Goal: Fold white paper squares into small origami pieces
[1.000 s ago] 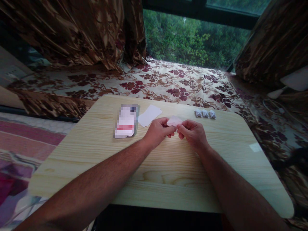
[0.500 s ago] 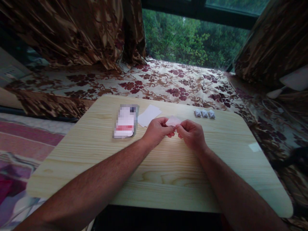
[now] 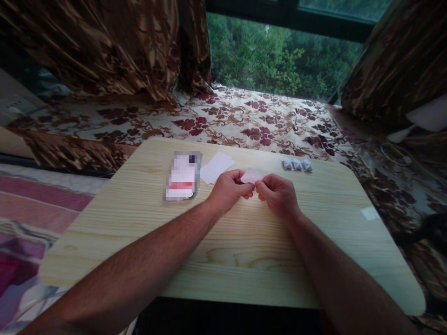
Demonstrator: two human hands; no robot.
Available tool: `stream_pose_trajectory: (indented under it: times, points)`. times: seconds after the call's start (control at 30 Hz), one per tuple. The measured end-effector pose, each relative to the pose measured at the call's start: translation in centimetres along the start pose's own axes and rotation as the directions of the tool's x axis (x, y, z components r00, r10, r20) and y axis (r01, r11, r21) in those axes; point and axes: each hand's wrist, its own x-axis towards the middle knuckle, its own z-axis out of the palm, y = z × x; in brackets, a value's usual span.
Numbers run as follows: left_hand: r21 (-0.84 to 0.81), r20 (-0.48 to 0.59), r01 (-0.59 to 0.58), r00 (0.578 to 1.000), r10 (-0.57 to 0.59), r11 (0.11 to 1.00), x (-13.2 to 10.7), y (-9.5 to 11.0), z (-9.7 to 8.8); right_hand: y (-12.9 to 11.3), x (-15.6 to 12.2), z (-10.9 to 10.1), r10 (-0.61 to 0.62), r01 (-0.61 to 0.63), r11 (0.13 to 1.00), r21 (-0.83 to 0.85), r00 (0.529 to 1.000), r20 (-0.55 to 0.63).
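Note:
A small pale pink paper is pinched between both hands over the middle of a light wooden table. My left hand grips its left edge with closed fingers. My right hand pinches its right edge, fingers curled. The paper's lower part is hidden behind my fingers. A white sheet of paper lies flat just left of my left hand. Three small folded paper pieces sit in a row to the right, beyond my right hand.
A blurred rectangular packet lies on the table's left part. A floral cloth covers the ledge behind the table, under a window with brown curtains. A white cable lies at the right.
Both hands stay on the pink paper with only a slight shift of the fingers. Nothing else has moved.

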Motion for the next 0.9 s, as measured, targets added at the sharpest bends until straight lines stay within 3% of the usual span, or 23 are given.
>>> stream_pose_trajectory:
  times: [0.3, 0.63, 0.9]
  points:
    - [0.094, -0.041, -0.037, 0.998, 0.041, 0.995, -0.06, 0.5, 0.3, -0.18, 0.3, -0.21, 0.115, -0.143, 0.953, 0.266, 0.986, 0.117]
    - [0.165, -0.038, -0.106, 0.993, 0.114, 0.981, 0.01, -0.28, 0.2, -0.08, 0.33, -0.25, 0.122, -0.151, 0.955, 0.254, 0.984, 0.127]
    - [0.166, -0.042, -0.08, 0.995, 0.088, 0.983, 0.03, -0.18, 0.3, -0.43, 0.33, -0.17, 0.127, -0.147, 0.966, 0.212, 0.986, 0.108]
